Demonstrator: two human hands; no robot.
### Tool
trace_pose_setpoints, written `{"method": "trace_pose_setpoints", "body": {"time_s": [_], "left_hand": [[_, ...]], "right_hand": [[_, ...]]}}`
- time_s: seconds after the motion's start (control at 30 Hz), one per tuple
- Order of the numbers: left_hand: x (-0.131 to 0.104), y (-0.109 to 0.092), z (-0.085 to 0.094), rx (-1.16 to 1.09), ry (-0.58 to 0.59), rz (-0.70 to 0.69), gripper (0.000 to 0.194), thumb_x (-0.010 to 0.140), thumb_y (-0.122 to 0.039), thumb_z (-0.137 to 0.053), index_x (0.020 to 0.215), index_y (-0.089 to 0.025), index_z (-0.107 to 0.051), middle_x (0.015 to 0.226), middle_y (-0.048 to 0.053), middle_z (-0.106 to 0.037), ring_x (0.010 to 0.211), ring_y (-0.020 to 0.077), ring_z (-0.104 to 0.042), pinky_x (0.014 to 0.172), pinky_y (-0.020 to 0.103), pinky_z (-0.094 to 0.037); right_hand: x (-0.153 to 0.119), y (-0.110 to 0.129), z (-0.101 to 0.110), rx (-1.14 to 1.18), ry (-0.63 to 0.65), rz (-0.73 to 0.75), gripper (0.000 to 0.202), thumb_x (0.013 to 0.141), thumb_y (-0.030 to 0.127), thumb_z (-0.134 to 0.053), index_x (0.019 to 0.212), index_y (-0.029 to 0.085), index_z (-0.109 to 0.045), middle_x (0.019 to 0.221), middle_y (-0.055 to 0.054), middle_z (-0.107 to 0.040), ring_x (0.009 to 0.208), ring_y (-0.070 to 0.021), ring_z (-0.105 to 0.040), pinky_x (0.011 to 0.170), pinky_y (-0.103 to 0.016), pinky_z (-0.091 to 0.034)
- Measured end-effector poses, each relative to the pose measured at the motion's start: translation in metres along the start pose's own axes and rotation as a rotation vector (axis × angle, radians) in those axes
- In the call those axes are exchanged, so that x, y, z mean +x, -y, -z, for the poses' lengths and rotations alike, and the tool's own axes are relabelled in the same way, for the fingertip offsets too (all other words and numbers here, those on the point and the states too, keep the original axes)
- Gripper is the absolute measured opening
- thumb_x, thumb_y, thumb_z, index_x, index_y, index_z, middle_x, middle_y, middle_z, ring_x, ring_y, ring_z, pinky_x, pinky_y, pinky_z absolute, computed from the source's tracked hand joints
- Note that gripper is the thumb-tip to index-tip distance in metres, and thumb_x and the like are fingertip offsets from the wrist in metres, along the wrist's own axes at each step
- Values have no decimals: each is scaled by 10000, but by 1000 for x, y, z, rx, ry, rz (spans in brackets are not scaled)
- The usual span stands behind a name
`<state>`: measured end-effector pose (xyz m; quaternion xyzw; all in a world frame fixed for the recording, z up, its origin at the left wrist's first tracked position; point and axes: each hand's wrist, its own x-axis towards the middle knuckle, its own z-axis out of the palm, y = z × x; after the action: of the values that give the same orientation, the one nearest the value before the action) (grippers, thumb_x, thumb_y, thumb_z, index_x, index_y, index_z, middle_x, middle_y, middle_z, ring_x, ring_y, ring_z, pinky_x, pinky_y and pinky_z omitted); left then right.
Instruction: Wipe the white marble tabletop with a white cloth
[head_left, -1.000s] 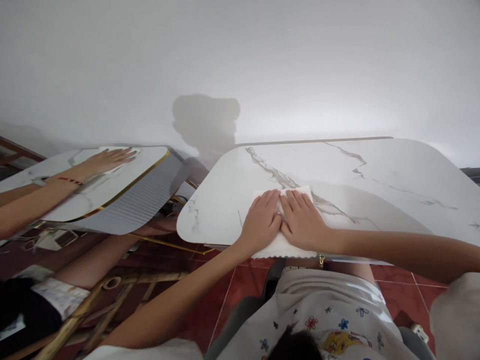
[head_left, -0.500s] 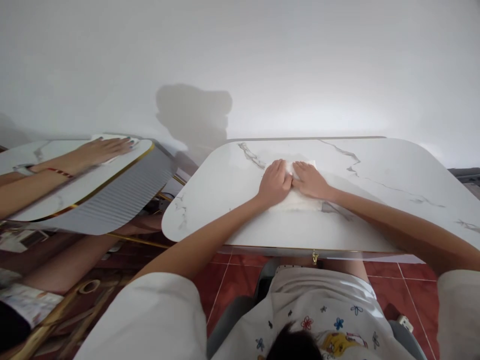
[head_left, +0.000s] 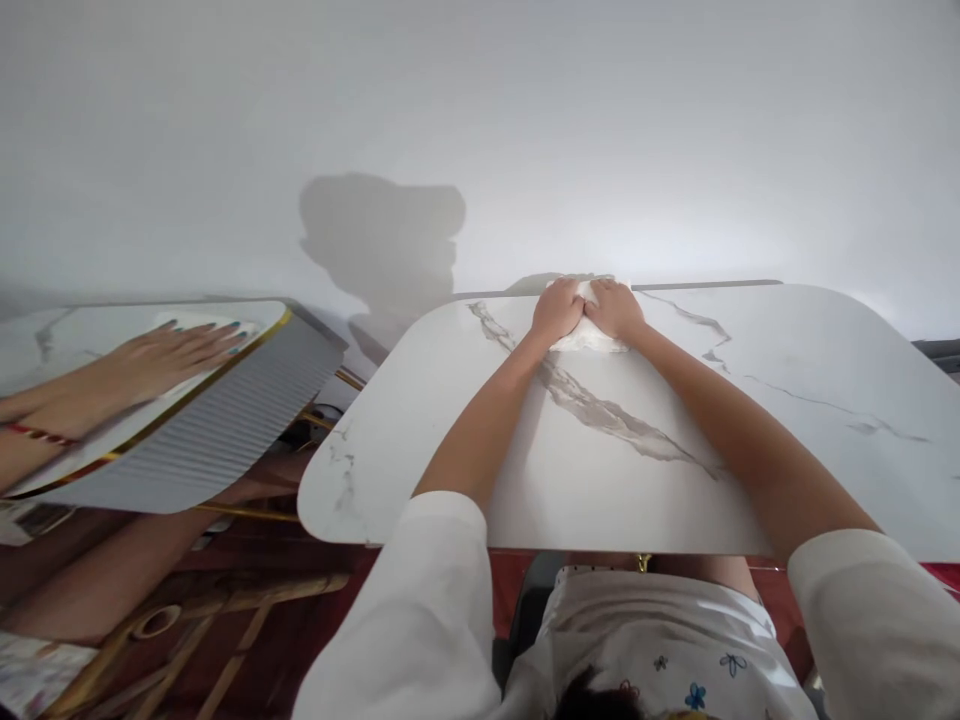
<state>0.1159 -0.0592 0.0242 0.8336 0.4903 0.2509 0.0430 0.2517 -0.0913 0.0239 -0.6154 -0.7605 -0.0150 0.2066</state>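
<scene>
A white cloth [head_left: 589, 338], possibly a paper towel, is bunched flat at the far edge of a white marble-patterned table [head_left: 450, 420]. My left hand [head_left: 558, 310] presses on its left half, fingers close together and bent over it. On the right half my right hand [head_left: 615, 310] grips the cloth in the same way, thumbs meeting in the middle. Part of the cloth under my palms and fingers is hidden. Both arms reach forward across the tabletop.
At the left, another person's hand [head_left: 176, 355] lies on a white cloth [head_left: 161, 322] on a second gold-edged table [head_left: 247, 410]. A white wall [head_left: 675, 130] stands behind both tables. A wooden frame [head_left: 247, 640] and a tape roll [head_left: 156, 622] are low at left.
My hands and the white cloth have slid forward from the middle of the table to its far edge. The other person's hand has moved nearer, toward their table's front edge.
</scene>
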Motion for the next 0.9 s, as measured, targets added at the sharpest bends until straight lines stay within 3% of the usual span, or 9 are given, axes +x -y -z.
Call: {"method": "trace_pose_setpoints", "body": {"time_s": [0.2, 0.43, 0.63, 0.9], "left_hand": [[20, 7, -9, 3, -7, -1, 401, 908, -171, -391, 1232, -152, -626, 1327, 134, -629, 1274, 274, -543, 1121, 400, -398], [9, 5, -7, 136, 26, -94, 392, 948, -157, -344, 1274, -92, -551, 1345, 193, -592, 1315, 274, -494, 1152, 417, -344], [-28, -6, -1, 179, 33, -154, 361, 965, -171, -319, 1244, -99, -536, 1318, 190, -608, 1333, 277, -489, 1149, 427, -356], [-102, -24, 18, 164, 21, -228, 348, 959, -192, -316, 1238, -138, -518, 1282, 161, -618, 1303, 284, -525, 1172, 476, -351]], "right_hand": [[15, -7, -1, 6, 12, -38, 481, 968, 311, -352, 1307, 36, -555, 1402, -231, -563, 1316, -335, -490, 1110, -460, -338], [4, -4, -4, -67, 6, -20, 564, 971, 283, -336, 1456, 9, -425, 1552, -209, -421, 1450, -329, -346, 1158, -454, -282], [-35, 12, 5, -76, 7, -24, 551, 968, 270, -340, 1440, 9, -450, 1520, -212, -465, 1428, -329, -382, 1150, -449, -293], [-109, 49, 27, -110, 56, 24, 553, 981, 256, -310, 1450, -13, -426, 1504, -223, -469, 1416, -348, -383, 1161, -453, -286]]}}
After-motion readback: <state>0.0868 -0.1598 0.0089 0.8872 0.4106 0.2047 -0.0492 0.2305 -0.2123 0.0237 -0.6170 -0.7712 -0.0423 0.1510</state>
